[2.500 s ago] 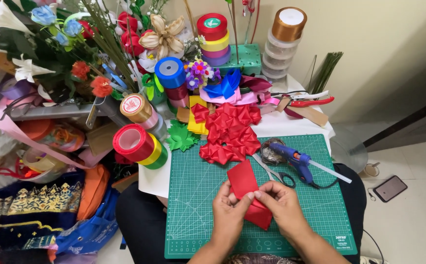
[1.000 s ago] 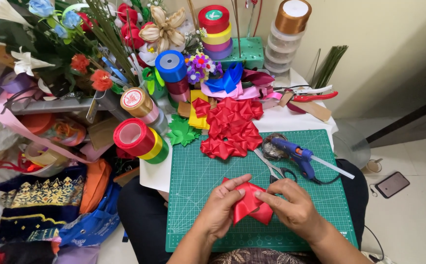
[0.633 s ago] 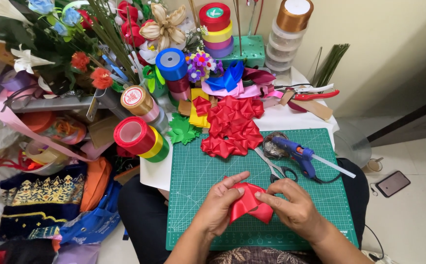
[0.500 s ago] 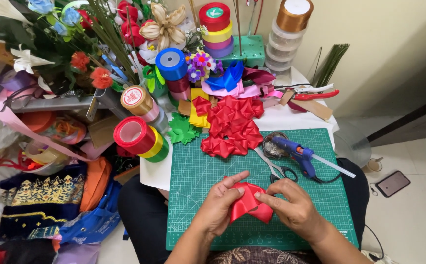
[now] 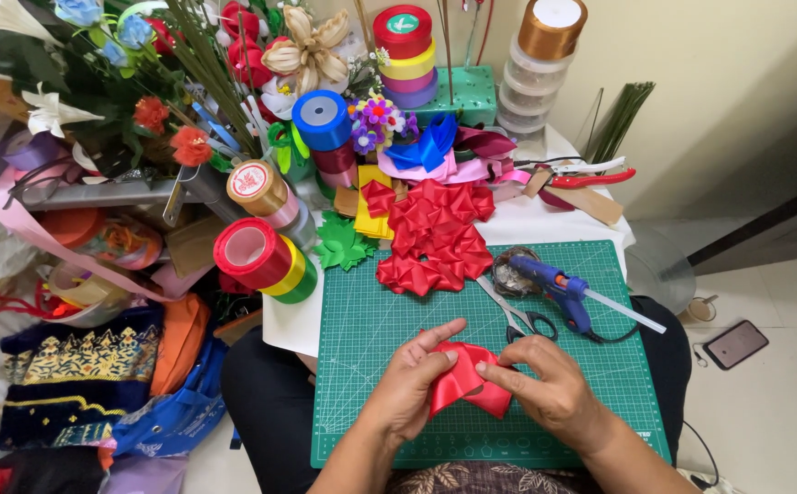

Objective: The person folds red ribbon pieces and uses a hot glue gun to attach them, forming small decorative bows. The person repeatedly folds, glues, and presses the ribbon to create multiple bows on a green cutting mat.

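Observation:
A folded piece of red satin ribbon (image 5: 464,382) is pinched between both hands over the green cutting mat (image 5: 371,311). My left hand (image 5: 414,380) grips its left side with fingers spread along the top fold. My right hand (image 5: 549,389) presses its right side with the thumb and forefinger. A pile of finished folded red ribbon petals (image 5: 435,236) lies at the mat's far edge.
A blue glue gun (image 5: 559,291) and scissors (image 5: 516,316) lie right of centre on the mat. Stacked ribbon spools (image 5: 266,252) stand to the left, more spools (image 5: 403,41) and artificial flowers (image 5: 142,82) behind. Red pruners (image 5: 581,174) lie at the back right. A phone (image 5: 735,343) lies on the floor.
The flat red ribbon strip has been folded over into a compact pointed shape. Both hands have closed in on it and shifted slightly toward me.

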